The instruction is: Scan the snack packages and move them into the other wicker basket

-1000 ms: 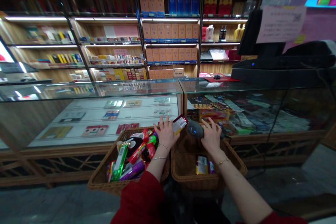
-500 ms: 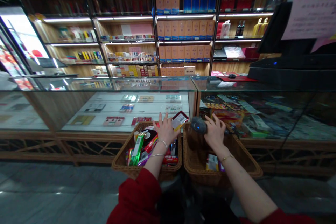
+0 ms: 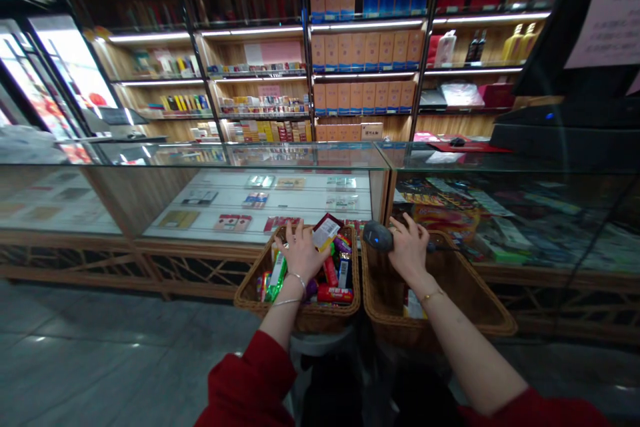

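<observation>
My left hand (image 3: 303, 255) is over the left wicker basket (image 3: 245, 295), gripping a snack packet (image 3: 327, 232) at its edge, the other fingers spread. The packet is dark red and yellow, and its white barcode label faces up. Green, red and purple packaged snacks fill that basket, among them a green pack (image 3: 277, 275) and a red pack (image 3: 335, 294). A dark handheld barcode scanner (image 3: 379, 236) is in my right hand (image 3: 410, 250), its head pointing left toward the packet. Under my right wrist, a yellow-and-white packet (image 3: 413, 305) lies in the right wicker basket (image 3: 493, 323), partly hidden.
A glass display counter (image 3: 280, 157) stands right behind the baskets, with small boxes inside. A monitor (image 3: 555, 47) is on its right end, with a mouse (image 3: 457, 142) nearby. Shelves of boxes and bottles line the wall. A cable (image 3: 595, 240) hangs at the right.
The view has shifted slightly left. My left hand, with the packet, has moved a little left away from the scanner, uncovering more of the left basket's snacks. My right hand keeps hold of the scanner.
</observation>
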Available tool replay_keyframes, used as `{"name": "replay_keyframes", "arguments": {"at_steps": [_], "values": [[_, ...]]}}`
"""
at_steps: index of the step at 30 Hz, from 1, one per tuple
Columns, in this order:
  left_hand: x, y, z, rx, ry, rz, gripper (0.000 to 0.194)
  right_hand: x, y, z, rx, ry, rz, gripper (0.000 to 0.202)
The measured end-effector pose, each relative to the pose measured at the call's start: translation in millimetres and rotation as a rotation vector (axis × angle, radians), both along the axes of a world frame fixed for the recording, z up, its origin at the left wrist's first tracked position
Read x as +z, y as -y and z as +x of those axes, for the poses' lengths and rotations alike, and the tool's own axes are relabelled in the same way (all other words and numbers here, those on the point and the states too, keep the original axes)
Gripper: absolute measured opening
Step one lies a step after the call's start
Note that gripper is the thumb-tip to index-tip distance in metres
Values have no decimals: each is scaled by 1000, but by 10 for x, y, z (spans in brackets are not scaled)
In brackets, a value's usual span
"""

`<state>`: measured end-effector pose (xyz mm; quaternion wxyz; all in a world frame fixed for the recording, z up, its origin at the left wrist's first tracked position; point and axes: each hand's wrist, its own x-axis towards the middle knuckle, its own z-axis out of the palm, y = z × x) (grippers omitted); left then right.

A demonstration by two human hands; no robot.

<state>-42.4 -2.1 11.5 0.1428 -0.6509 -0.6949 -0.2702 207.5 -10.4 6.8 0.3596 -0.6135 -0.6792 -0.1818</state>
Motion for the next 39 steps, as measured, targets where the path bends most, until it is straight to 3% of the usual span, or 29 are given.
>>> {"name": "replay_keyframes", "arguments": {"at_steps": [6, 11, 15, 24, 32, 39], "values": [[16, 68, -112, 90, 52, -6, 66, -36, 3, -3, 3, 16, 9, 33], [-78, 121, -159, 161, 76, -33, 76, -91, -19, 7, 2, 23, 18, 32], [-128, 134, -147, 177, 48, -53, 93, -106, -17, 0, 11, 25, 17, 32], [-76, 131, -66, 171, 6, -70, 93, -79, 13, 43, -11, 33, 0, 33], [-69, 44, 105, 118, -20, -44, 92, -84, -18, 169, -20, 29, -5, 34], [-35, -42, 471, -12, -62, -18, 90, -122, -36, 395, -52, 23, -22, 36]]}}
